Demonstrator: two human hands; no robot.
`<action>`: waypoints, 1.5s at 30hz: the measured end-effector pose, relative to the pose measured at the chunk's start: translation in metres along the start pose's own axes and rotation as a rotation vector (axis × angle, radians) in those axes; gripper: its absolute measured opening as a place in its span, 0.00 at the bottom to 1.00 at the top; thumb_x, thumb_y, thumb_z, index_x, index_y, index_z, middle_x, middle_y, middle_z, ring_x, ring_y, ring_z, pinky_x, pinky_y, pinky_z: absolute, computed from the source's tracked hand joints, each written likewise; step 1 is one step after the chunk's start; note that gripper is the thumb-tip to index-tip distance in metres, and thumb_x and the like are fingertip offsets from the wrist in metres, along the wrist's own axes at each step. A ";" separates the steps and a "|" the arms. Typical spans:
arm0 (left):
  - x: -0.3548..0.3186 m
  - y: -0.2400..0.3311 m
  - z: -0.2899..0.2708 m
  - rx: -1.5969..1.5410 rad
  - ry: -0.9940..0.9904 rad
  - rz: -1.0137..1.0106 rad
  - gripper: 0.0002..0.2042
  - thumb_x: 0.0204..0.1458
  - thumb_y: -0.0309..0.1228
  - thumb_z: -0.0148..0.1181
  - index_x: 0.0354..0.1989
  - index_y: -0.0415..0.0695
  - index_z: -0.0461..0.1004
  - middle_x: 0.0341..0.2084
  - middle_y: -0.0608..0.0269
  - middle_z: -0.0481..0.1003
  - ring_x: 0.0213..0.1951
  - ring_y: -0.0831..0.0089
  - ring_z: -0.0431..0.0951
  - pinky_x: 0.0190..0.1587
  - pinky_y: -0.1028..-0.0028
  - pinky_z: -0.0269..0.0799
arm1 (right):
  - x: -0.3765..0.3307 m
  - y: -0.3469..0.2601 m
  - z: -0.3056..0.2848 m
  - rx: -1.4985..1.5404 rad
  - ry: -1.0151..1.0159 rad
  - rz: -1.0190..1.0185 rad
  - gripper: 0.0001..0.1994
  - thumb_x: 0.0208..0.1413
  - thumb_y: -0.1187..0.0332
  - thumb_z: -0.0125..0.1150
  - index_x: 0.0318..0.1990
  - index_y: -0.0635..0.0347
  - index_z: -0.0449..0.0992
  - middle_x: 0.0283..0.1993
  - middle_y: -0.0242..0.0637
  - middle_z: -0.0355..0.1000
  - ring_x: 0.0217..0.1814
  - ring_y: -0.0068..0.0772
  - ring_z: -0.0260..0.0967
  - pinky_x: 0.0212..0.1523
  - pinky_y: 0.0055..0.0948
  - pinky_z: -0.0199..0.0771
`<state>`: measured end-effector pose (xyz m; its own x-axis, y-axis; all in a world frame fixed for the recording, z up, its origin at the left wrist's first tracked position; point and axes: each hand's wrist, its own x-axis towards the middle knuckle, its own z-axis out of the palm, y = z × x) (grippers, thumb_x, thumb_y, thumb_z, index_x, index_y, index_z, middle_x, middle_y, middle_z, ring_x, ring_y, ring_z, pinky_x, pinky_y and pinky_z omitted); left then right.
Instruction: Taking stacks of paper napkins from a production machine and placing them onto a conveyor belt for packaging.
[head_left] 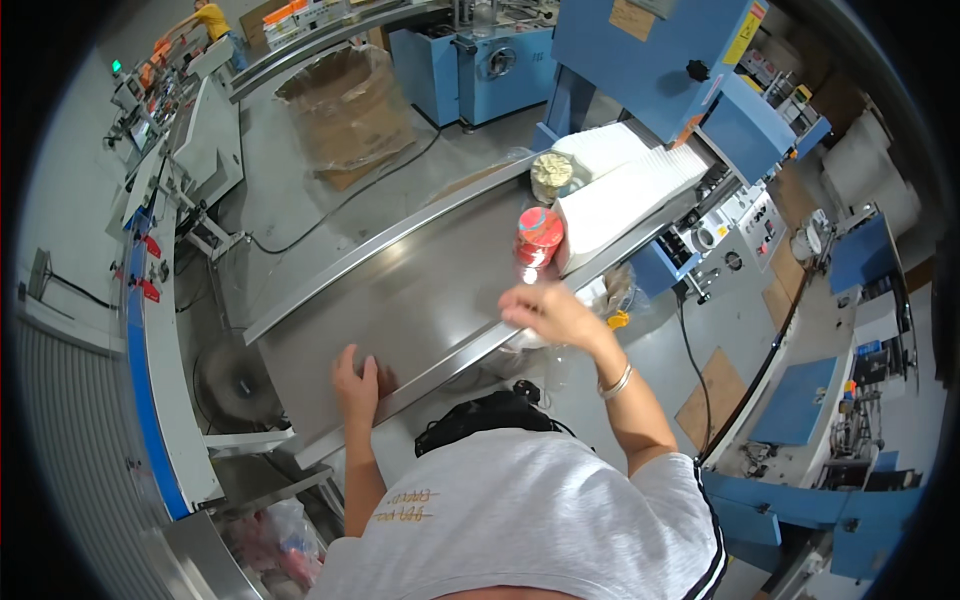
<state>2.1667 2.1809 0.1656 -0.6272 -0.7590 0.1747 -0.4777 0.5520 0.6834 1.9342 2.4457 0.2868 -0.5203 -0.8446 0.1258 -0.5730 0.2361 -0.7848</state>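
Container [540, 235], red, contents unclear, near right hand [548, 310]

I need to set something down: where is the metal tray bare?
The broad middle of the metal tray is bare, between the left hand and the red cylinder. Its right end is crowded: that cylinder, a pale-topped container and white stacks sit close together, right hand nearby.

Red cylinder [540, 238]: 1, between 1 and 2 o'clock from the view's centre
Cream-topped cylinder [552, 176]: 1, at 1 o'clock
White stacks [640, 200]: 2, between 1 and 2 o'clock
Steel table [400, 285]: 1, toward 9 o'clock
Carton [350, 125]: 1, at 11 o'clock
Bracelet [617, 382]: 1, at 4 o'clock
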 end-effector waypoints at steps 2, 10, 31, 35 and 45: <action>0.027 0.035 0.008 -0.037 0.023 0.093 0.18 0.49 0.31 0.60 0.49 0.40 0.71 0.45 0.51 0.72 0.48 0.53 0.71 0.51 0.63 0.67 | 0.013 0.011 -0.042 -0.171 0.171 -0.080 0.10 0.55 0.66 0.59 0.41 0.61 0.76 0.30 0.39 0.75 0.31 0.31 0.73 0.35 0.28 0.73; 0.160 0.240 0.135 -0.181 0.045 0.646 0.22 0.43 0.32 0.66 0.48 0.42 0.71 0.47 0.50 0.71 0.50 0.52 0.70 0.53 0.60 0.66 | 0.099 0.133 -0.163 -0.461 0.531 -0.083 0.07 0.48 0.71 0.61 0.36 0.58 0.77 0.42 0.43 0.74 0.46 0.46 0.70 0.46 0.38 0.70; 0.192 0.301 0.256 0.083 -0.389 0.315 0.46 0.28 0.41 0.70 0.59 0.35 0.56 0.47 0.39 0.67 0.49 0.45 0.71 0.52 0.59 0.69 | 0.169 0.235 -0.186 -0.814 0.158 -0.006 0.18 0.45 0.73 0.61 0.46 0.44 0.79 0.65 0.42 0.60 0.65 0.44 0.56 0.60 0.42 0.61; 0.192 0.298 0.241 0.104 -0.379 0.187 0.45 0.27 0.42 0.70 0.57 0.33 0.57 0.48 0.38 0.66 0.50 0.45 0.70 0.52 0.60 0.69 | 0.167 0.235 -0.187 -0.813 0.192 0.039 0.18 0.47 0.72 0.61 0.48 0.45 0.78 0.65 0.43 0.59 0.65 0.44 0.55 0.60 0.43 0.61; 0.190 0.319 0.282 0.104 -0.347 0.220 0.46 0.30 0.44 0.73 0.55 0.32 0.55 0.53 0.35 0.61 0.53 0.41 0.67 0.52 0.55 0.69 | 0.158 0.217 -0.176 -0.768 0.095 0.133 0.27 0.42 0.68 0.68 0.55 0.47 0.72 0.67 0.44 0.54 0.68 0.48 0.50 0.62 0.44 0.57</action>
<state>1.7215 2.3105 0.2168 -0.8826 -0.4678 0.0476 -0.3577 0.7336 0.5778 1.6161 2.4485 0.2432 -0.6472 -0.7496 0.1388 -0.7616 0.6276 -0.1615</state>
